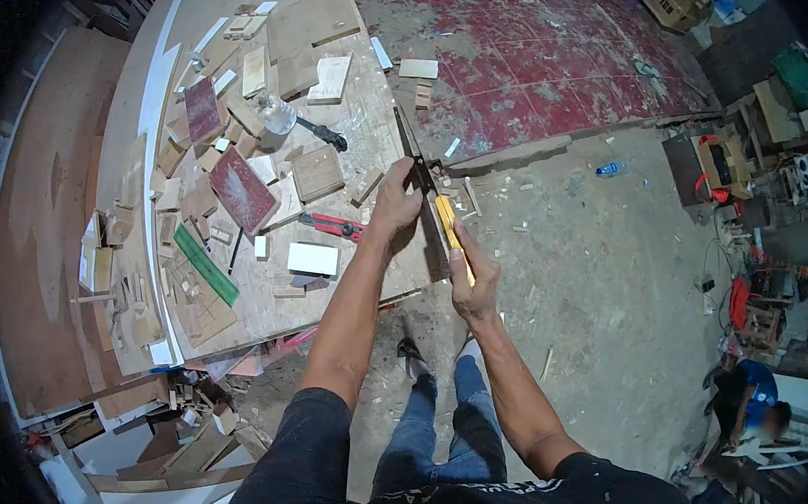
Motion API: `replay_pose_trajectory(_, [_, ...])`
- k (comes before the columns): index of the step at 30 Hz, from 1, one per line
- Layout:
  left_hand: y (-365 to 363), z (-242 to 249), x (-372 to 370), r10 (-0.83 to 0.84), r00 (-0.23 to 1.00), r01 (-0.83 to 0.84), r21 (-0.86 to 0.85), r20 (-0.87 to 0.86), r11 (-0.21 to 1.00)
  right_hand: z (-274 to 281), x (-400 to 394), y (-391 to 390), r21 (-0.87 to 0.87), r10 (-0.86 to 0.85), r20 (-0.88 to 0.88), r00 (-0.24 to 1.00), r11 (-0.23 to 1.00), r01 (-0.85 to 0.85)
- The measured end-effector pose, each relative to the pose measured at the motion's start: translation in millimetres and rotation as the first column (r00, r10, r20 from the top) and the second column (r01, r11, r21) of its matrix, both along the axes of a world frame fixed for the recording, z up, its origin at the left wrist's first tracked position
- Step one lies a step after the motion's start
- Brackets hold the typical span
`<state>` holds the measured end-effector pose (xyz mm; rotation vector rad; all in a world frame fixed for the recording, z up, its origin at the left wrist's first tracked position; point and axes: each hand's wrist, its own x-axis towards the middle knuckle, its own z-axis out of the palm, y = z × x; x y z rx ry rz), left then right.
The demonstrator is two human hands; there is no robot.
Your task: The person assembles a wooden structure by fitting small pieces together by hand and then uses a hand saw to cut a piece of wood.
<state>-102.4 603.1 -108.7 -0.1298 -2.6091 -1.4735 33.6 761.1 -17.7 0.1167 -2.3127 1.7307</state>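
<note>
My right hand (476,273) is closed around the yellow handle of a narrow saw (447,219), just off the right edge of the worktable (397,281). Its thin dark blade points away from me along that edge. My left hand (398,194) is at the same edge, beside the blade, with its fingers bent and pressed together; what they grip is hidden. A red and black cutter-like tool (332,225) lies left of my left wrist. Closer to me is a white block (313,258), and a small wood strip (367,187) rests near my left fingers.
Wood offcuts, two dark red boards (244,196), a green strip (206,266) and a clear bottle (276,116) cover the table. A blue bottle (612,169) lies on the floor. At the lower right, a person in a blue shirt (759,394) is low down.
</note>
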Motion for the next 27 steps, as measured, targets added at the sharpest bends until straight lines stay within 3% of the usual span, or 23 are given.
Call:
replay_pose_trajectory(4, [-1,-1,-1,-0.001,0.999,-0.005,0.124,0.048,0.992,0,-2,3,0.003,0.033,0.058,0.998,0.999,-0.033])
replay_pose_trajectory(6, [0,4,-1,-0.002,0.999,-0.001,0.092,0.039,0.996,-5,-3,3,-0.019,0.033,0.083,0.996,0.999,-0.031])
replay_pose_trajectory(14, [-2,30,2,-0.039,0.993,0.038,0.019,0.110,0.999,-15,-4,7,0.053,0.029,-0.102,0.994,0.998,-0.024])
replay_pose_trajectory(17, [-6,32,-2,-0.091,0.989,0.090,0.015,0.115,0.996,-19,22,10,0.021,-0.006,0.027,1.000,1.000,0.006])
replay_pose_trajectory(21, [-10,27,-3,-0.093,0.989,0.095,-0.015,0.118,0.995,-27,14,5,0.002,0.001,0.008,1.000,1.000,-0.001])
replay_pose_trajectory(23, [-14,20,-8,-0.098,0.989,0.096,0.022,0.115,0.995,-34,5,1,0.052,-0.015,-0.176,0.984,0.998,0.025])
replay_pose_trajectory(24, [-16,21,-11,-0.108,0.988,0.103,0.051,0.107,0.993,-34,7,2,0.050,-0.017,-0.177,0.984,0.998,0.026])
replay_pose_trajectory(26, [-14,19,-8,-0.113,0.989,0.109,0.048,0.099,0.993,-32,17,2,-0.035,0.009,0.027,1.000,0.999,-0.008])
replay_pose_trajectory(27, [-11,19,-6,-0.099,0.991,0.091,0.092,0.089,0.992,-31,18,0,-0.039,0.010,0.023,1.000,0.999,-0.009])
